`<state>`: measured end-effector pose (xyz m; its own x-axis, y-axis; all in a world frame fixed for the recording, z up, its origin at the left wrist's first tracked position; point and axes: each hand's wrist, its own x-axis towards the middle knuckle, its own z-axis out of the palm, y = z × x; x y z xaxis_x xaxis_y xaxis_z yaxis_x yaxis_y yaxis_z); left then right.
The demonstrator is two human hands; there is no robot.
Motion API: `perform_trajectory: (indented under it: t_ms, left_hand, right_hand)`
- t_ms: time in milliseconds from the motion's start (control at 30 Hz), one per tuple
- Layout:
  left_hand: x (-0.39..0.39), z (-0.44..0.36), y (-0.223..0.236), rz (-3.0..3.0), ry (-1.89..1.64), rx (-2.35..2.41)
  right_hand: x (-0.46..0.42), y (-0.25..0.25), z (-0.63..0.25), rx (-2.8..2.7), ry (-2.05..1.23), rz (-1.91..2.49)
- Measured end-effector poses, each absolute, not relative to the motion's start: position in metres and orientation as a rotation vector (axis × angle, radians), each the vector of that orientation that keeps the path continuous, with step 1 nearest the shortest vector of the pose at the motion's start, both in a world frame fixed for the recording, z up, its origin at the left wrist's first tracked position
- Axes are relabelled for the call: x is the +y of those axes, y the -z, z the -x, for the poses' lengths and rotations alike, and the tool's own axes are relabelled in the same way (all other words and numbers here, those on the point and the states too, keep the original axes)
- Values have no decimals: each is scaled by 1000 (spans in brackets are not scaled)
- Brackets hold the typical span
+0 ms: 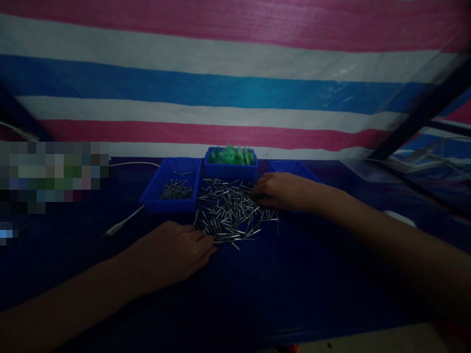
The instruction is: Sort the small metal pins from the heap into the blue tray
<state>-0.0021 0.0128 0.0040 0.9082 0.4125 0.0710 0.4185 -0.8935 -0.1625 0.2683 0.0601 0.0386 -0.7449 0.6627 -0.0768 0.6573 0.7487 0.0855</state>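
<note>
A loose pile of thin silver blind rivets [231,208] is spread over the dark blue table. At the pile's near left edge is my left hand [186,250], its fingers bent and pressed together, the tips touching the rivets. What they hold, if anything, is too dark to make out. My right hand [274,190] reaches over the pile's far right side with fingers curled down among the rivets; its fingertips are partly hidden. Left of the pile stands a blue bin [150,196] with more rivets [176,190] inside. Behind my right hand another blue bin [294,169] is partly covered.
At the back, a small blue bin [230,171] holds green plastic bags [231,155]. A white cable [123,223] lies beside the left bin. A striped sheet [235,88] hangs behind the table [235,299]. A white object [400,217] sits beyond my right forearm.
</note>
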Motion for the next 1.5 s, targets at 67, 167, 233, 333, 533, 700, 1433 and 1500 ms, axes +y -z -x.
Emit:
perform_trajectory:
  t_ms: [67, 167, 233, 333, 533, 700, 1433, 1500]
  left_hand:
    - [13, 2, -3, 2897, 89, -631]
    - [14, 3, -2, 2892, 120, -625]
    - [14, 3, -1, 2892, 104, -629]
    - [14, 3, -2, 2909, 60, -632]
    - [14, 2, -4, 2922, 110, -612]
    - [14, 1, -3, 2924, 112, -614]
    - [14, 2, -8, 2831, 70, -768]
    - [14, 2, -10, 2834, 17, -842]
  right_hand:
    - [59, -39, -268, 2829, -90, -1105]
    - [55, -40, -267, 2827, -87, -1137]
    - [52, -40, -266, 2846, -81, -1127]
    - [48, -39, -265, 2874, -83, -1099]
    - [40, -40, -267, 2839, -192, -1167]
    - [28, -35, -264, 2892, -185, -1093]
    - [-12, -27, -258, 2947, -198, -1299]
    - [-15, -29, -258, 2945, -175, -1347]
